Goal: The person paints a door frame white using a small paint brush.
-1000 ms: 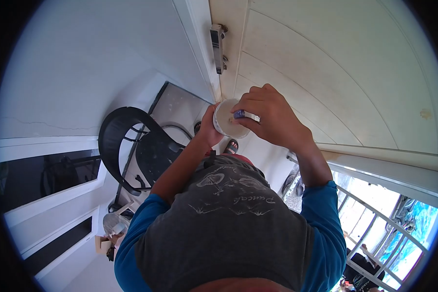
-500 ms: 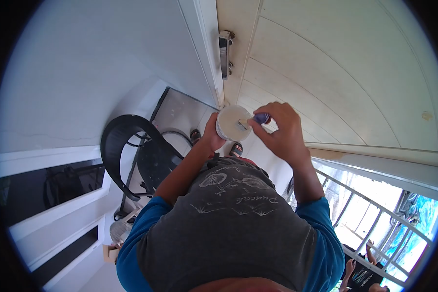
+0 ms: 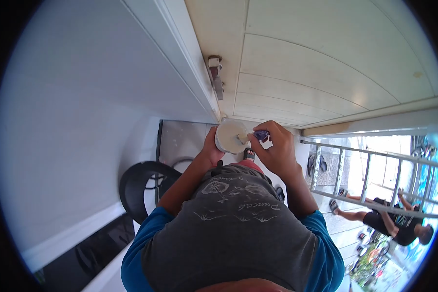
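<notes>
My left hand (image 3: 211,151) is wrapped around the side of a small white tub (image 3: 219,144), held up in front of my waist. Cream-coloured paint (image 3: 229,132) fills the inside I look down on. Between the thumb and fingers of my right hand (image 3: 280,152) is a small paintbrush (image 3: 261,135) with a purple handle. Its head reaches over the tub's right side and overlaps the paint.
A cream panelled door (image 3: 297,63) with a metal latch (image 3: 216,78) stands ahead, beside a white wall (image 3: 97,63). A black chair (image 3: 131,187) is at my left. To the right are a metal ladder (image 3: 339,170) and another person (image 3: 399,226) in dark clothes.
My view has swung right, bringing more of the ladder and the other person into sight. Both hands keep their holds, with the brush still over the tub.
</notes>
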